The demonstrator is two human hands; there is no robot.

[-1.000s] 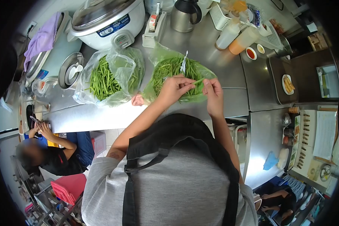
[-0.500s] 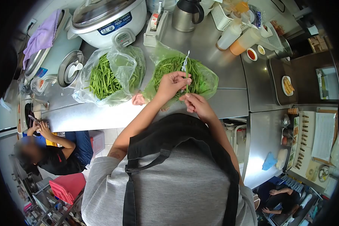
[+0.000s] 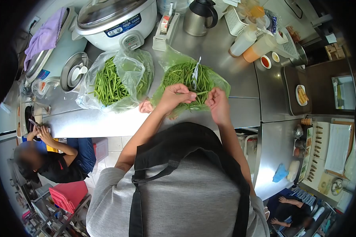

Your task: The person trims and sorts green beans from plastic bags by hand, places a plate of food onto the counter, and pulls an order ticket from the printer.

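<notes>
- Bag of clear, wrinkled plastic (image 3: 132,75), toward the left of the steel counter (image 3: 89,121), just in front of a white rice cooker (image 3: 108,25).
- Inside it, a heap of cut beans (image 3: 108,86): bright green, short, fairly straight, at mixed angles, with a glossy fold of plastic across the right portion.
- Just right of that bag, near the counter's front edge, a small pinkish bundle (image 3: 146,106), too unclear to name.
- Left hand (image 3: 173,98) over the near left part of a second bag, back of the hand upward, forearm slanting up from lower left; thumb and forefinger pinched on a bean, remaining fingers loosely bent.
- Green-tinted bag (image 3: 167,56), mouth spread wide, full of slender, longer-looking beans (image 3: 205,77), with a narrow whitish strip (image 3: 196,72) on top.
- Single bean (image 3: 201,93), pale green and thin, nearly level, above that pile, spanning the gap from hand to hand.
- Right hand (image 3: 219,104) at the bag's near right side, forearm almost upright, fingers curled inward, tips drawn together at the bean's right end.
- Farther right, squeeze bottles (image 3: 260,48) and a red sauce dish (image 3: 265,62), well apart from both hands.
</notes>
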